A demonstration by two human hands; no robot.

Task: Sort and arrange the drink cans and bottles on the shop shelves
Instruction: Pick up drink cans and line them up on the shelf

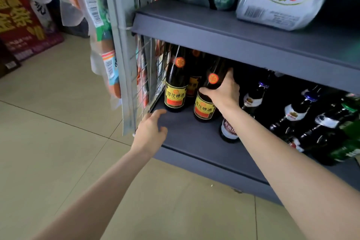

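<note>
Presently, right hand [224, 91] is clasping the shoulder of a dark glass yellow-labelled bottle [206, 103] standing on the grey lower shelf [187, 134]; left hand [151, 132], fingers relaxed, is hovering empty. Tilting risks toppling the matching neighbour bottle [175, 85].

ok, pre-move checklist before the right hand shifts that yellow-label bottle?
1. Grip: right hand wraps the shoulder of the held bottle: ok.
2. Base contact: the held bottle's foot seems to sit on the lower shelf: cannot tell if lifted.
3. Neighbour gap: the left yellow-label bottle stands apart: ok.
4. Right side: the white-label bottle sits close under the forearm: not ok.
5. Left hand is open over the shelf edge, holding nothing: ok.
6. Headroom under the upper shelf: neck top hidden: cannot tell.
</note>
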